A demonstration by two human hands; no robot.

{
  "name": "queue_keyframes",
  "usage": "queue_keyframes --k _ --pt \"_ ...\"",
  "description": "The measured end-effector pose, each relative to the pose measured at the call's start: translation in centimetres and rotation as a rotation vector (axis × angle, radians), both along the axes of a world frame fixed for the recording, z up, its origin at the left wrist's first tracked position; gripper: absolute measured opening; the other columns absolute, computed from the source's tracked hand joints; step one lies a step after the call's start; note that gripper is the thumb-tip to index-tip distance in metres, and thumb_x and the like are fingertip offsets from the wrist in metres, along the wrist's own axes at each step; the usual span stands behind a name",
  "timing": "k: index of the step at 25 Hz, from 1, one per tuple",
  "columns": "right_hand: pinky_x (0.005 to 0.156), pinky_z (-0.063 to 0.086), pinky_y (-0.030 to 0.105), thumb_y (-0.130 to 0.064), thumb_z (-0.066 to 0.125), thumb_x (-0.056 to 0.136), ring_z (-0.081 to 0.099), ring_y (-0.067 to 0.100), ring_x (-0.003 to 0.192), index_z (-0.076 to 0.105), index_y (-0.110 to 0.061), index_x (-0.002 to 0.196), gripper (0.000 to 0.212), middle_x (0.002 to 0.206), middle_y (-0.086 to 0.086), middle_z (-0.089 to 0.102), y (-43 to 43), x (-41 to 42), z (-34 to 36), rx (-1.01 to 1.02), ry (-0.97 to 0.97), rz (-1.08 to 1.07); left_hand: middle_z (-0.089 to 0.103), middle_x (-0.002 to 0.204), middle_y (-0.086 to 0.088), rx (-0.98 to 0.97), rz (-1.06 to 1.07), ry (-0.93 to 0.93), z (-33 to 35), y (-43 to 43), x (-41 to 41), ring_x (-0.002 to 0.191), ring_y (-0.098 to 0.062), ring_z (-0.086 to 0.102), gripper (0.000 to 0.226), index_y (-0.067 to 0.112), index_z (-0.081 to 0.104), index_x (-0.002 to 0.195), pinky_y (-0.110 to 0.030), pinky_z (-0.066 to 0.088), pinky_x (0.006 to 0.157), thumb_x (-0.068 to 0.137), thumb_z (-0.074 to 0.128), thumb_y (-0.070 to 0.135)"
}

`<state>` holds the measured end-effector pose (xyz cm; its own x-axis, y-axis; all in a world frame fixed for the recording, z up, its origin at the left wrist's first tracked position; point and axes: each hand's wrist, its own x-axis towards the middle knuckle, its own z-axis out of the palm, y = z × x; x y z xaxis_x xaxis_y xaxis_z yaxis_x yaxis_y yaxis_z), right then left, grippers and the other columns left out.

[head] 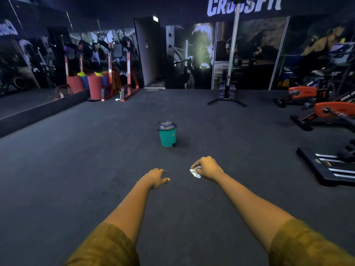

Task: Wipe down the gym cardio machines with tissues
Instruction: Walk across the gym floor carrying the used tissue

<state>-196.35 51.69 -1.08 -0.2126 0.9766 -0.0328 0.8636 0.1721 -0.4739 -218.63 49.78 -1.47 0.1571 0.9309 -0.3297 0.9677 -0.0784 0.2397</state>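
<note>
Loosely, left hand (156, 176) spreads; right hand (206, 167) pinches seemingly crumpled white tissue (195, 172).

Dark grey rubber gym floor (76, 169), with gear standing on it.
A small teal pedal bin with a shiny dark lid (167, 136) stood alone near the middle, well apart from everything else. Along the right edge stood two orange-and-black exercise bikes (326, 109) on black feet, and nearer the camera a flat black machine base with silver rails (326, 169). By the far wall rested a black T-shaped stand foot (226, 101); at the far left stood a red metal rack (128, 73) with a red cylindrical bag (95, 87) just beside it.
</note>
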Motion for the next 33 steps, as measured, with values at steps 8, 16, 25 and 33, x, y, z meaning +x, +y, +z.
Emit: queue_keyframes --k 8,16,25,33 --pt "0.080 0.054 0.034 -0.017 0.060 0.086 0.065 0.019 0.094 0.075 -0.020 0.096 0.017 0.100 0.004 0.072 30.9 -1.1 -1.0 -0.024 0.060 -0.035 0.035 0.148 -0.015 0.026 -0.028 -0.032 0.5 31.6 -0.6 0.134 -0.030 0.038 0.056 0.012 0.033 0.147 -0.037 0.032 0.108 0.099 0.045 0.039" --pt "0.083 0.053 0.032 -0.009 0.053 0.085 0.064 0.022 0.097 0.074 -0.024 0.099 0.030 0.106 0.004 0.070 58.6 0.4 -3.5 -0.036 0.005 -0.018 0.038 0.147 -0.015 0.020 -0.032 -0.024 -2.0 59.0 0.8 0.134 -0.028 0.038 0.055 0.010 0.034 0.146 -0.034 0.030 0.108 0.099 0.045 0.038" --pt "0.086 0.052 0.036 -0.004 0.050 0.083 0.063 0.023 0.101 0.072 -0.024 0.103 0.036 0.108 0.006 0.069 88.3 0.8 -4.5 -0.110 -0.055 0.084 0.038 0.146 -0.017 -0.041 0.124 -0.066 -4.7 85.6 1.2 0.134 -0.029 0.038 0.055 0.009 0.035 0.145 -0.035 0.030 0.109 0.099 0.046 0.037" --pt "0.086 0.051 0.034 -0.007 0.051 0.083 0.063 0.024 0.101 0.073 -0.022 0.103 0.033 0.109 0.007 0.069 112.8 -1.2 -8.7 -0.147 -0.064 0.150 0.038 0.148 -0.015 -0.089 0.146 -0.119 -7.9 109.7 0.4 0.134 -0.031 0.039 0.052 0.011 0.035 0.146 -0.030 0.030 0.105 0.099 0.048 0.030"
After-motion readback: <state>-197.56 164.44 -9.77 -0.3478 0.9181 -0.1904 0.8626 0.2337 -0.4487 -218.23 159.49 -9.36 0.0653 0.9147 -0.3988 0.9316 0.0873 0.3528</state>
